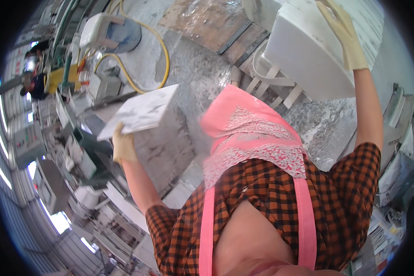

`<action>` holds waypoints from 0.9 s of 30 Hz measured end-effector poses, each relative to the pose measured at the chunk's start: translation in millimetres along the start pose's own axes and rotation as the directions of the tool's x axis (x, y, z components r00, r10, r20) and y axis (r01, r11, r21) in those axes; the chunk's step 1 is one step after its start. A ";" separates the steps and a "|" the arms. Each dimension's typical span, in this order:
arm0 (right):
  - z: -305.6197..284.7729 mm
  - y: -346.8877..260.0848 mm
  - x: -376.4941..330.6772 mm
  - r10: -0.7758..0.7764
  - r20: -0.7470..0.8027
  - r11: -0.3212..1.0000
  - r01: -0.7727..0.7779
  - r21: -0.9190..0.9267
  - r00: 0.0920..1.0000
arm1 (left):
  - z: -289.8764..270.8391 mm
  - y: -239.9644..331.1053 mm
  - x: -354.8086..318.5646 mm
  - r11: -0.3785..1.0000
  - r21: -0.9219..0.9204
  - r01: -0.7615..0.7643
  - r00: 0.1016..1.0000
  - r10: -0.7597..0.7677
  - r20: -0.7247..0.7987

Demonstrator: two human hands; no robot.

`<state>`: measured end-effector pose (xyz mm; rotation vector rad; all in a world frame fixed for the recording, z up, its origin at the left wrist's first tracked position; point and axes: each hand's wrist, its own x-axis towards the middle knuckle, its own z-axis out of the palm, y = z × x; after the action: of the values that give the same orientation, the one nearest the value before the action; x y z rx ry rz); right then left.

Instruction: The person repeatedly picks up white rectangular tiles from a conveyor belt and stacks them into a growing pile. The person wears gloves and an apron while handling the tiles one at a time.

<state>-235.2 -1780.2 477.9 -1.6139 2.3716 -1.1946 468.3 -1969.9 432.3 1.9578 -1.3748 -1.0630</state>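
Orange-and-black checked cloth makes the shirt point(340, 198) nearest to view, with a pink apron point(257, 131) over it, patterned across its lower bands. To the left, the gloved left hand point(124, 145) pinches a white, grey-veined tile point(145, 110) by its near edge, thumb on top, the other fingers hidden underneath. The tile is tilted, in front of a grey, smeared surface point(163, 149); whether the two touch, I cannot tell. To the right and farther out, the gloved right hand point(342, 34) lies on a stack of white slabs point(303, 55), its fingers stretched out rather than curled. Pale bars point(293, 95) jut out at the stack's near side. Beyond, a yellow hose point(164, 60) loops over the wet-looking floor point(184, 55), with a brown board point(198, 27) to its right and a blue bucket point(126, 36) to its left. At far left, a co-worker in dark and yellow clothing point(55, 82) bends among machinery.
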 end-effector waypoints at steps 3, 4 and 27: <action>-10.6 35.1 17.0 0.046 -0.120 0.987 -0.063 -0.146 0.992 | 119.6 74.9 98.8 0.930 -0.342 0.135 0.991 -0.117 0.071; -9.8 44.2 25.9 0.045 -0.154 0.976 -0.076 -0.202 0.987 | 154.3 96.8 124.6 0.975 -0.215 0.046 0.989 -0.014 0.150; 24.7 80.4 91.1 0.442 -0.055 0.837 -0.434 -0.334 0.895 | 701.3 249.9 144.1 -0.271 -0.084 -0.959 -0.075 -0.044 0.996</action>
<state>-329.4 -1854.3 445.9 -1.0239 2.8322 -0.7024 -220.1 -2175.9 189.9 -0.1565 -3.7426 -0.2180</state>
